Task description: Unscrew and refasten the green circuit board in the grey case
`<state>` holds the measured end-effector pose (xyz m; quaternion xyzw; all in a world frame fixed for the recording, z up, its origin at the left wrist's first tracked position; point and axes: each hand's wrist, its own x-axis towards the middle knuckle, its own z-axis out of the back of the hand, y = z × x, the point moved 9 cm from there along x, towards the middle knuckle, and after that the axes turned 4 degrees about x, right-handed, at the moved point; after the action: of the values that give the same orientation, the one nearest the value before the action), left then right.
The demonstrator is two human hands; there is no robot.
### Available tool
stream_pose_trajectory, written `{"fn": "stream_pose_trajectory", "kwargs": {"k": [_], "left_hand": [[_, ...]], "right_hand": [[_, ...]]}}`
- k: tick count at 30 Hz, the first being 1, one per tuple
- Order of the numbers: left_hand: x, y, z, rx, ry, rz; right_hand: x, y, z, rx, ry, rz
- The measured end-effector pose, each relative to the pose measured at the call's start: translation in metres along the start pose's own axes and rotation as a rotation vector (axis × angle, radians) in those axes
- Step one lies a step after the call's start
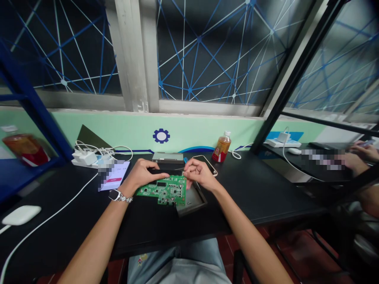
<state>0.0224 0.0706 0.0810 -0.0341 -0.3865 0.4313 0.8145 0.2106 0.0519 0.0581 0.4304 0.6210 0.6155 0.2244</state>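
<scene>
A green circuit board [170, 190] with a black strip along its far edge is held tilted above the desk. My left hand [145, 173] grips its far left side, thumb lying along the strip. At the board's far right corner, the fingertips of my right hand [199, 173] are pinched together; whether a small part is between them I cannot make out. Partly under the board lies a shallow grey metal tray [194, 203], with something small inside. Behind my hands stands a grey metal case [168, 157].
A phone [207, 163] lies beyond my right hand, near a drink bottle [222, 146]. At left are a tablet with a lit screen [115, 176], a power strip with chargers [89, 157], a white cable and a white device [21, 215]. Past the right divider, another person's hands show.
</scene>
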Motion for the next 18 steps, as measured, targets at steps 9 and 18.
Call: {"fn": "stream_pose_trajectory", "kwargs": {"k": [9, 18], "left_hand": [[-0.001, -0.002, 0.005, -0.045, -0.039, 0.007], [0.0, -0.006, 0.006, -0.013, -0.039, -0.003]], "right_hand": [[-0.001, 0.001, 0.019, -0.071, -0.177, 0.065], [-0.002, 0.002, 0.014, -0.076, -0.171, 0.075]]}}
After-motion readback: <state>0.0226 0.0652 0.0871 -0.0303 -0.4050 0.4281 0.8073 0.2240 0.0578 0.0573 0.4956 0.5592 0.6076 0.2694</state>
